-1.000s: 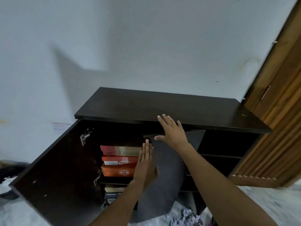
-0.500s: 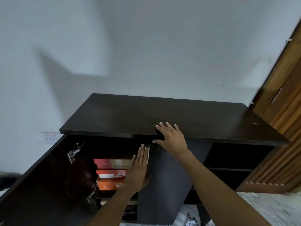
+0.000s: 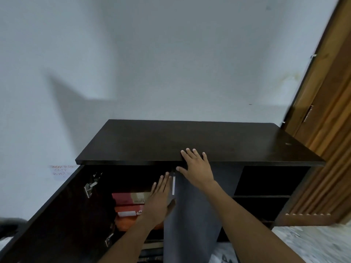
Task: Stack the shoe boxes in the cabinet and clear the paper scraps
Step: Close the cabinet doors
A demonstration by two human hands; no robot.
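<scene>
While the cabinet (image 3: 190, 141) stays put, its grey panel (image 3: 190, 224) stands nearer upright than a second ago; closure is judged almost complete. Stacked shoe boxes (image 3: 127, 201) lie just left of the left hand (image 3: 157, 202) fingers. Fingers of the right hand (image 3: 197, 168) reach over the top edge. Both hands are flat and straight-fingered, gripping nothing.

A small paper note (image 3: 61, 172) on the wall (image 3: 152, 63), to the left of the cabinet (image 3: 190, 141), has three lines of reddish handwriting. Only the middle line can be made out, and it seems to read "CCTV". Inside the cabinet, the red shoe box (image 3: 129, 208) carries a white label (image 3: 126, 213), which is too blurred to read.
</scene>
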